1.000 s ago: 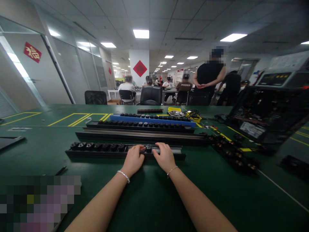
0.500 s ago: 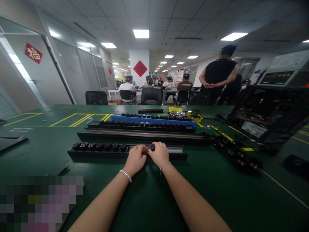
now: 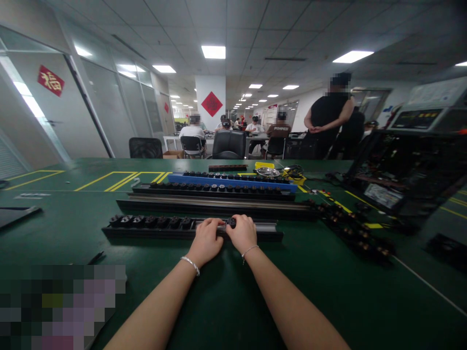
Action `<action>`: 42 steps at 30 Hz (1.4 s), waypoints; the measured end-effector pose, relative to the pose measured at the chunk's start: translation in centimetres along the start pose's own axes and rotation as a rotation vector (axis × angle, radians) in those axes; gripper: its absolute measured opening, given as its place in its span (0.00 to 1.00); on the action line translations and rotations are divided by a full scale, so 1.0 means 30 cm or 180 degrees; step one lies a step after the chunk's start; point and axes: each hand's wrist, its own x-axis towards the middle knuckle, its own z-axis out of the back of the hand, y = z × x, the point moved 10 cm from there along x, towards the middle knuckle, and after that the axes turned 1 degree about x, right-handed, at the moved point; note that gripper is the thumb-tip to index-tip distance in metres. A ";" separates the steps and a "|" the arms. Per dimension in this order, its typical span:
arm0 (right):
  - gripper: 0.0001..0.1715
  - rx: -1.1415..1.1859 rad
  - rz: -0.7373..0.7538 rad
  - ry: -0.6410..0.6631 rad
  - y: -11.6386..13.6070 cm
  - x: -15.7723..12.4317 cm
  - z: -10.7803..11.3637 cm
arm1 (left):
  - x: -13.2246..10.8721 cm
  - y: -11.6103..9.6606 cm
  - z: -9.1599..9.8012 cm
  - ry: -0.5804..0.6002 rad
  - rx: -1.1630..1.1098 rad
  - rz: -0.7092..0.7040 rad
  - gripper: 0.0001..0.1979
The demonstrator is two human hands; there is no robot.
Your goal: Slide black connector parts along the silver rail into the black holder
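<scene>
A long black power-strip rail (image 3: pixel 153 232) lies across the green table (image 3: pixel 226 301) in front of me. Several black socket modules (image 3: pixel 149 221) fill its left part; its right part shows a bare grey channel (image 3: pixel 264 226). My left hand (image 3: pixel 206 240) and my right hand (image 3: pixel 241 234) rest side by side on the rail's middle, fingers curled over it. Between their fingertips sits one black socket module (image 3: pixel 231 222), pressed by both hands.
Behind lie more rails: an empty black one (image 3: pixel 219 204), a filled black one (image 3: pixel 215 189), a blue one (image 3: pixel 233 181). Loose socket modules (image 3: pixel 357 236) trail to the right, next to an open machine (image 3: pixel 404 170). A standing person (image 3: pixel 328 119) and seated people are beyond the table.
My right hand has slid left along the rail until it meets my left hand, with the socket module between them. The standing person has shifted to the right.
</scene>
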 end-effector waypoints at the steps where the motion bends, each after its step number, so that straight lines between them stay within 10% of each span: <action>1: 0.17 -0.0007 -0.0006 -0.0005 -0.002 0.000 0.001 | 0.000 0.001 0.000 -0.0020 -0.0007 -0.0013 0.22; 42: 0.17 -0.0197 -0.0204 0.0001 -0.128 0.000 0.069 | -0.009 0.000 -0.014 -0.0056 0.0226 -0.0246 0.24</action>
